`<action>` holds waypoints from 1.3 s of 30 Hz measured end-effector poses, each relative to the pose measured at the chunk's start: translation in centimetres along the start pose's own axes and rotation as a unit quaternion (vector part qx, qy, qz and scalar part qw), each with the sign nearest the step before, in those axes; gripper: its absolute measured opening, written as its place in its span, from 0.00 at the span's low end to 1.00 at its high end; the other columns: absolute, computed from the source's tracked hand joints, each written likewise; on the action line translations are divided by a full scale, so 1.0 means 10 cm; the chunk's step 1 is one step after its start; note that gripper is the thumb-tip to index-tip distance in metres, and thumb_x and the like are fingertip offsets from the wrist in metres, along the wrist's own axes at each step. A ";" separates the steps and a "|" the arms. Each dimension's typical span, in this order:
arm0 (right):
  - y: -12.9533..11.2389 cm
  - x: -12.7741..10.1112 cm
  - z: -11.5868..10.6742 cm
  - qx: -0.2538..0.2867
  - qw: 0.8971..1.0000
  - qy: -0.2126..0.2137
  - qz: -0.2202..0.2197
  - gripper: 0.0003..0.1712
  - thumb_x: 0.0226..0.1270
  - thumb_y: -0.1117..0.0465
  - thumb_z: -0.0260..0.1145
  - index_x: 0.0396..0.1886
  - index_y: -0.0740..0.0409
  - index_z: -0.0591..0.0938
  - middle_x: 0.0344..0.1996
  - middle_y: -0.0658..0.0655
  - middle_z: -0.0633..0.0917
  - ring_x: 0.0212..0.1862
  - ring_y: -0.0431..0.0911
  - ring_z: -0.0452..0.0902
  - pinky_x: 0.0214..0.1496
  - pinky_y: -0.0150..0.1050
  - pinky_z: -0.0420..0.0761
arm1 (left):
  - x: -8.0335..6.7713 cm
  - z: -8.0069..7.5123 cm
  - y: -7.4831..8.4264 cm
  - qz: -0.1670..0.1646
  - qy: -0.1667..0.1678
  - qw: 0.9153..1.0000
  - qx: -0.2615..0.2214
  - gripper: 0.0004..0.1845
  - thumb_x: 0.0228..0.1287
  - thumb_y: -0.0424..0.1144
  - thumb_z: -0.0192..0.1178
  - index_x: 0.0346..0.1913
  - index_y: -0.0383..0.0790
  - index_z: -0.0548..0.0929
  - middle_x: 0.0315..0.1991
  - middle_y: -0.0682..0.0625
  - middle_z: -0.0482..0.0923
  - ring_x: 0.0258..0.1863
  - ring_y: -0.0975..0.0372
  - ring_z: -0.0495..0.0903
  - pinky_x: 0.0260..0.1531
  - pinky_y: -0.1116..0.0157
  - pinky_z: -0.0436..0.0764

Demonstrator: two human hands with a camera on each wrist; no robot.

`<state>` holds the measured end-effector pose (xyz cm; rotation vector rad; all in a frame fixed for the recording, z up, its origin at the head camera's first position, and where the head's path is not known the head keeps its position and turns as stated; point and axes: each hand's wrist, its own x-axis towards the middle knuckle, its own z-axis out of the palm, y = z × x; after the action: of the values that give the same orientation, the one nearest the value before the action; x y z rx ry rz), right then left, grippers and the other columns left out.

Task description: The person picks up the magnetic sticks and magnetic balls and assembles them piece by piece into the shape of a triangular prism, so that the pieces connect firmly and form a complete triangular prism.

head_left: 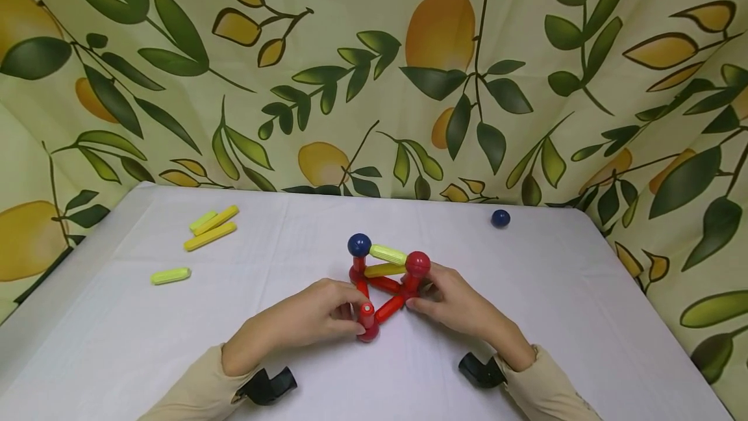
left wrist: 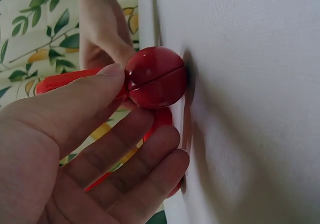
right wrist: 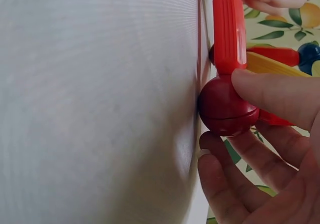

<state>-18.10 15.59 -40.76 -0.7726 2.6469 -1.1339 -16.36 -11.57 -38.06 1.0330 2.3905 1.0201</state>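
We are looking down at a white table (head_left: pixel 526 343) where a small frame (head_left: pixel 386 284) of rods and balls is standing near the middle, between our two hands. Our left hand (head_left: pixel 318 320) is gripping the near corner of the frame: in the left wrist view the thumb (left wrist: pixel 75 102) is pressing against a red ball (left wrist: pixel 156 78) that is resting on the table, with the other fingers curling beneath it. Our right hand (head_left: pixel 452 304) is gripping the right corner, thumb and curled fingers closing round another red ball (right wrist: pixel 227 107), which is also touching the table; a red rod (right wrist: pixel 229 30) is running from it along the table. In the head view, the frame is showing red rods at the base, a yellow rod (head_left: pixel 382 270) lying across, and a lime rod (head_left: pixel 388 254) bridging a blue ball (head_left: pixel 359 245) and a raised red ball (head_left: pixel 417 263). Well apart at far right, a loose blue ball (head_left: pixel 500 217) is sitting near the table's back edge. At far left, spare rods (head_left: pixel 211 227) are lying together, with one lime rod (head_left: pixel 171 275) lying alone nearer us. A cloth (head_left: pixel 374 70) printed with leaves and lemons is hanging behind the table.
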 end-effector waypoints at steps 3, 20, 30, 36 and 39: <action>0.00 0.01 0.00 0.001 1.000 0.000 0.001 0.22 0.62 0.62 0.72 0.55 0.55 0.79 0.46 0.52 0.85 0.44 0.42 0.81 0.48 0.34 0.82 | 0.01 0.04 0.02 0.001 0.008 1.000 0.021 0.06 0.62 0.36 0.68 0.41 0.47 0.86 0.32 0.62 0.79 0.33 0.73 0.75 0.37 0.73 0.79; 0.01 0.02 0.00 0.012 1.000 0.007 0.007 0.21 0.62 0.64 0.72 0.55 0.55 0.79 0.46 0.54 0.85 0.45 0.43 0.82 0.50 0.38 0.84 | -0.04 -0.15 -0.14 -0.054 0.073 0.992 0.082 0.07 0.62 0.36 0.67 0.42 0.43 0.87 0.32 0.58 0.82 0.32 0.68 0.75 0.36 0.71 0.77; 0.02 0.02 0.03 0.019 1.000 0.002 0.000 0.20 0.63 0.66 0.70 0.55 0.57 0.79 0.46 0.54 0.85 0.47 0.45 0.83 0.52 0.39 0.84 | -0.03 -0.14 -0.25 -0.085 0.094 0.990 0.055 0.17 0.62 0.39 0.68 0.52 0.38 0.82 0.46 0.49 0.83 0.45 0.58 0.80 0.49 0.58 0.80; 0.04 0.03 0.01 0.033 0.999 -0.008 0.015 0.22 0.63 0.64 0.71 0.56 0.56 0.80 0.46 0.54 0.86 0.47 0.45 0.82 0.50 0.35 0.83 | -0.01 -0.10 -0.28 -0.077 0.091 0.992 0.044 0.16 0.63 0.38 0.67 0.52 0.40 0.83 0.45 0.51 0.84 0.43 0.60 0.78 0.47 0.59 0.80; 0.05 0.03 -0.03 0.034 0.999 -0.010 0.020 0.21 0.62 0.64 0.71 0.55 0.56 0.80 0.45 0.53 0.85 0.47 0.45 0.81 0.50 0.34 0.82 | 0.00 -0.09 -0.30 -0.071 0.092 0.992 0.042 0.15 0.63 0.39 0.67 0.51 0.40 0.83 0.44 0.51 0.85 0.42 0.60 0.78 0.46 0.60 0.79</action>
<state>-18.67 15.98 -40.89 -0.7115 2.5807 -1.1940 -18.35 -13.46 -39.65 0.8126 2.6335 1.0095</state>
